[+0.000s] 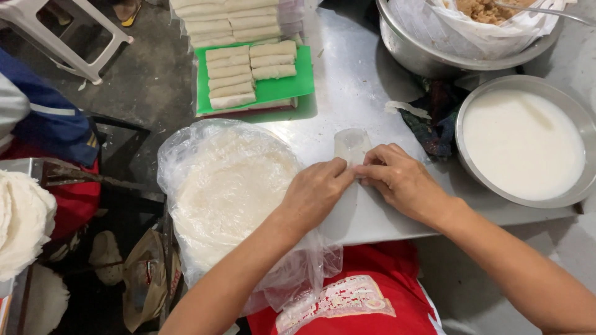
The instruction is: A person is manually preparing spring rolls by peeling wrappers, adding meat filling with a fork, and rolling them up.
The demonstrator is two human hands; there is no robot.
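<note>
- Nearest the camera, a red apron [366,291] with a pale printed patch fills the bottom edge, right under both forearms.
- Far left, a heap of white frilly sheets [22,220] sits on a low stand, apart from the work.
- Next over, a stack of round thin wrappers [226,186] lies inside a clear plastic bag [180,149], probably to keep them from drying, and it sits just beside the left arm, within easy reach.
- Behind it, a green board [292,87] carries neat rows of finished pale rolls [251,65], parked at the back of the surface [354,74], clear of the hands.
- Centre now: the left hand [316,192] is curled down, fingers pinched narrow on the near end of the wrapper roll [352,146].
- That roll is translucent and whitish, a short tube pointing away from the person, flat on the steel surface straight ahead; its near end is hidden under the fingers.
- The right hand [400,180] meets the left, fingertips touching, pressing on the same roll from the other side, seemingly to keep the fold tight.
- Right of the hands, a dark crumpled cloth [434,121] lies against the bowls.
- Far right, a steel bowl of white liquid [524,146] sits close to the right wrist.
- Above it, a larger lined bowl [434,53] holds brownish filling [487,9] with a spoon.
</note>
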